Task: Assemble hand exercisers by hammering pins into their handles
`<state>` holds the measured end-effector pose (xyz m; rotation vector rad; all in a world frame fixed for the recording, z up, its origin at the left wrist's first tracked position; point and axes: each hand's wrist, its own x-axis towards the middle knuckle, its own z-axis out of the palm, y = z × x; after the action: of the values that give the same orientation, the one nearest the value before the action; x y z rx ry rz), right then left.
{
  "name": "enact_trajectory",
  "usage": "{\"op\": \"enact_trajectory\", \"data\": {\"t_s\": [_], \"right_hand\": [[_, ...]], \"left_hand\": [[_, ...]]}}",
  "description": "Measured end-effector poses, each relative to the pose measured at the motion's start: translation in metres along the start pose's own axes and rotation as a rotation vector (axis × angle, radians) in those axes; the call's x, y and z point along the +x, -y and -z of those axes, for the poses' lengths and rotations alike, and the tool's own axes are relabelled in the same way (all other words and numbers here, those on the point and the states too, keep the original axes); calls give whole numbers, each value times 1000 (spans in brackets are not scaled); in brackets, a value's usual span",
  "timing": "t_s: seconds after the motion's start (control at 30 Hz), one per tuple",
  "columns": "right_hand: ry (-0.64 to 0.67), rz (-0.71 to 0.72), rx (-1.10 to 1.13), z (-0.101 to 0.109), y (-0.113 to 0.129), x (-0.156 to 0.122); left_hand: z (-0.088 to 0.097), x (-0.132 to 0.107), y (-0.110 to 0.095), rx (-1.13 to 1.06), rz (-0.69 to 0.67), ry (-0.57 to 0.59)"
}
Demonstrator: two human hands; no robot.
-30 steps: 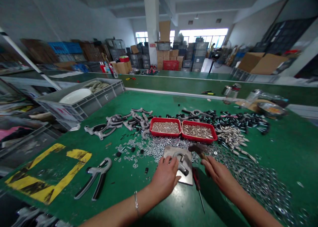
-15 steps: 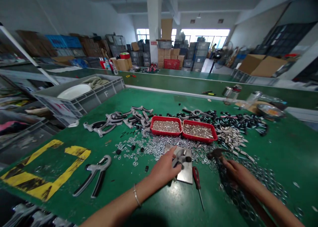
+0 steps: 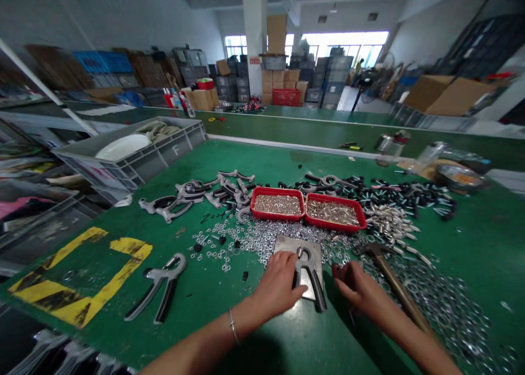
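The one head-worn view looks forward and down over the near edge of the green table (image 3: pixel 471 265), close above the left hand (image 3: pixel 279 279) and right hand (image 3: pixel 359 293) (wide enough to reach the far windows (image 3: pixel 344 44)).

Around our green workbench (image 3: pixel 463 255)
We find a grey crate (image 3: pixel 135 156) along the left edge, hazard tape (image 3: pixel 80 274) near the left corner, a steel bowl (image 3: pixel 460 177) by the right edge
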<state>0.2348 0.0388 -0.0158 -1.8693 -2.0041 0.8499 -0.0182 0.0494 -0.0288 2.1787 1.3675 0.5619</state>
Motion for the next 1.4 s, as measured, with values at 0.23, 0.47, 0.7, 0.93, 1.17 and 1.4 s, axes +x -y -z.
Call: {"op": "enact_trajectory", "data": {"t_s": [0.23, 0.47, 0.7, 0.93, 1.17, 1.4], "right_hand": [[-57, -73, 395, 22, 24, 14], [-283, 193, -444, 33, 3, 58], [-259, 464, -540, 28, 90, 165], [-180, 470, -502, -1, 96, 223], [-260, 343, -269, 4, 97, 208], [-172, 233, 218, 17, 59, 99]], "left_hand": [[3, 4, 11, -17, -17, -27], [89, 107, 61, 439, 5, -80], [99, 181, 84, 545, 69, 35], [87, 165, 103, 479, 86, -39], [92, 127, 76, 200, 45, -196], [65, 24, 49, -446, 191, -38]]}}
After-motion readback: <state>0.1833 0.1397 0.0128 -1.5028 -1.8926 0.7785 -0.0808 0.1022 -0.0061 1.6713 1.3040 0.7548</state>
